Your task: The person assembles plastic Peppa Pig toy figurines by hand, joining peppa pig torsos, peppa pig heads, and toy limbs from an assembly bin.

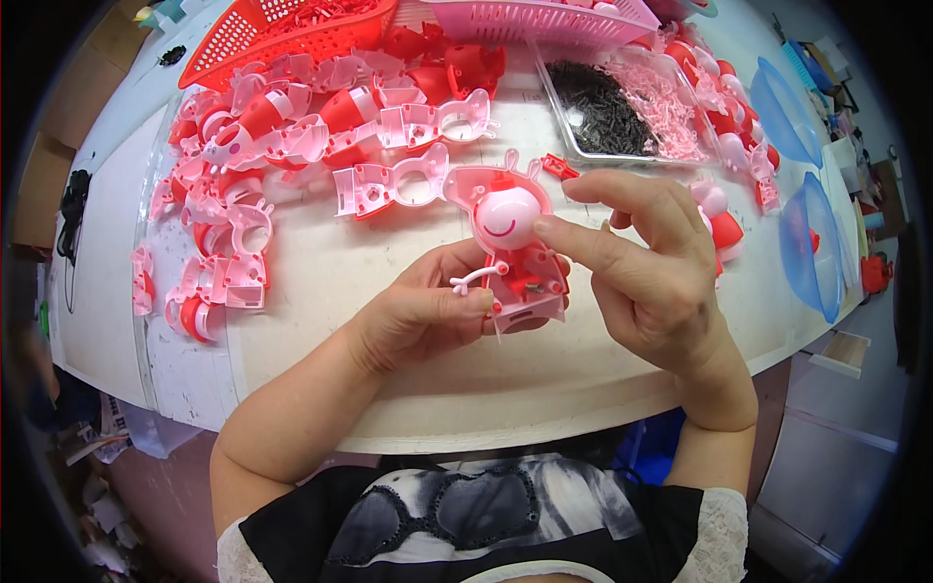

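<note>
My left hand (428, 301) is closed around a pink toy figure's half shell (462, 183), its open side up and red parts inside. A pale pink dome (508, 216) with a curved smile line sits in its head end. A thin pink arm piece (476, 279) sticks out to the left by my left thumb. My right hand (651, 262) holds nothing that I can see; its fingers are apart, and the lower fingertip touches the dome's right side. A small red part (559, 167) shows beside the upper fingertip; whether they touch is unclear.
Many pink and red shells (350, 117) cover the table's left and far side. A clear tray (573, 155) holds black and pink small pieces. Behind stand a red basket (219, 49) and a pink basket (544, 19). Blue bowls (809, 262) stand at the right edge.
</note>
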A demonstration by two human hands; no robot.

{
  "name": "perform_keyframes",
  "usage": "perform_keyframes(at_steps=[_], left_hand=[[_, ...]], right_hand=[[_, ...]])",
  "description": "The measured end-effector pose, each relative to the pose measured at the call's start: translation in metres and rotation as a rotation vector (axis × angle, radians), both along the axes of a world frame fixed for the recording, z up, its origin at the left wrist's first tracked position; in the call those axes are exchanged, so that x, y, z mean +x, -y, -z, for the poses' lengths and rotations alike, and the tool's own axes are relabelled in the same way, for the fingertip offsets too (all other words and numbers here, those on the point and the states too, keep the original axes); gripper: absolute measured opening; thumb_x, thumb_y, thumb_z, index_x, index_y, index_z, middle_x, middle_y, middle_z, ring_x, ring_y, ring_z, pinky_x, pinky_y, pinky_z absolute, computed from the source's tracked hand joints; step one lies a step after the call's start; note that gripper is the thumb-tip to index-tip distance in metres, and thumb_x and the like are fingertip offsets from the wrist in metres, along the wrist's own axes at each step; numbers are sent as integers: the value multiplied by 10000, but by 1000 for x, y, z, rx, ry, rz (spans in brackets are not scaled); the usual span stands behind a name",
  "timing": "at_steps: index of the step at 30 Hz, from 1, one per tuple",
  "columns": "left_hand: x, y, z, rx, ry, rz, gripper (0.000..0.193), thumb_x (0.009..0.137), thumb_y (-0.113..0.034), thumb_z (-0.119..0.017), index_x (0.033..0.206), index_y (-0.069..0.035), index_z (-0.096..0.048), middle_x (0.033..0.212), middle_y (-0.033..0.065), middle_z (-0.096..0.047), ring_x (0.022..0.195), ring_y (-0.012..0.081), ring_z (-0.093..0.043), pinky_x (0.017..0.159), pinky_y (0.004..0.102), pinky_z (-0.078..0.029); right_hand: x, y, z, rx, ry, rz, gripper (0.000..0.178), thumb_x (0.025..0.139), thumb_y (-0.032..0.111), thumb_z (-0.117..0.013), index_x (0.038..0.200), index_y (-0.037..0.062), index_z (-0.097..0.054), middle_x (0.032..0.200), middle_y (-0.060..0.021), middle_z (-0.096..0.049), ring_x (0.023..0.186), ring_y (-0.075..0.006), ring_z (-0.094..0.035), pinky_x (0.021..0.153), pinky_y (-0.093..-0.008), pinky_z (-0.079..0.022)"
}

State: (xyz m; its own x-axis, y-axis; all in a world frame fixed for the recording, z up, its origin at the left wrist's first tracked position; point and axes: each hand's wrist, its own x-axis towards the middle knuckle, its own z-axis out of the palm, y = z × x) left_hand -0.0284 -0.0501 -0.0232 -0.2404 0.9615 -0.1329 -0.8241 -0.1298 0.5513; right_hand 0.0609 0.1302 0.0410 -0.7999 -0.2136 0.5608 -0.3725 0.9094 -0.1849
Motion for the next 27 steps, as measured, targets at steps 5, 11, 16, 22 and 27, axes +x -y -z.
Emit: perform_keyframes(at_steps=[5, 11, 16, 22, 27], left_hand=[[3, -4, -2, 4, 2, 7, 718, 682, -170, -692, 1290, -7, -348, 1220, 189, -486, 1108, 348, -509, 981, 466, -375], [0, -2, 3, -11, 31, -77, 808, 632, -183, -742, 1303, -31, -318, 1224, 144, -466, 1090, 331, -523, 932, 428, -438], [1, 0, 7, 5, 1, -118, 785, 667, -224, -719, 1307, 8, -327, 1264, 166, -450, 1127, 336, -493, 978, 421, -392], [1, -2, 10, -22, -56, -133, 791, 687, -255, -714, 1316, 3, -309, 1273, 159, -445, 1132, 338, -489, 981, 421, -392], [2, 0, 12, 45, -97, -127, 791, 691, -239, -720, 1315, 11, -303, 1277, 148, -440, 1147, 325, -478, 982, 418, -390]], right_hand=[[5, -3, -7, 9, 8, 36, 467, 590, -135, -516, 941, 118, -692, 1001, -99, -594, 869, -213, -560, 620, -278, -447], [14, -31, -33, -203, -168, 107, 368, 689, -166, -494, 960, 13, -666, 1011, -110, -589, 779, -131, -542, 649, -219, -415], [63, -87, -31, -218, -123, 344, 248, 788, -60, -534, 1004, 9, -636, 1028, -87, -589, 805, -119, -530, 707, -207, -406], [110, -99, 22, -246, 340, 705, 345, 796, 189, -629, 1089, 20, -560, 1001, -105, -576, 831, -172, -544, 732, -270, -431], [106, -95, 58, -109, 389, 783, 492, 748, 274, -672, 1136, 19, -510, 1014, -139, -564, 857, -249, -560, 759, -330, -444]])
